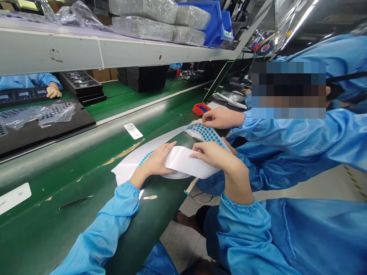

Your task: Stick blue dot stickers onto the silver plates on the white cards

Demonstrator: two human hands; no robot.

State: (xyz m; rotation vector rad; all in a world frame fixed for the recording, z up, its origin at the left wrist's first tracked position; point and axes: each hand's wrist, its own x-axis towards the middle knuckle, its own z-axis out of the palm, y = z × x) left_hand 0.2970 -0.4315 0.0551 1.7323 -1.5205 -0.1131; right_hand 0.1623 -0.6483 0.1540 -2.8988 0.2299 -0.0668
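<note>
A long white strip point(155, 142) with rows of small blue dots, apparently round stickers, lies curled in a loop on the green bench. On its left part rests my left hand point(156, 159), fingers stretched out flat and thumb apart beside the strip's raised white section. My right hand point(213, 153) pinches that plain white section point(183, 160) between thumb and fingers, near the bench edge. Further back, a co-worker's hand point(222, 117) touches the dotted far part of the strip point(205, 133). Below the loop lies a small pale scrap point(150, 197).
Black tweezers point(76, 203) and a white card point(133, 131) lie on the green bench point(57, 244). A small red bin point(200, 109) stands further back. Black trays point(82, 86) are stacked across the metal rail, beneath an overhead shelf point(129, 47). A co-worker in blue sits close on the right.
</note>
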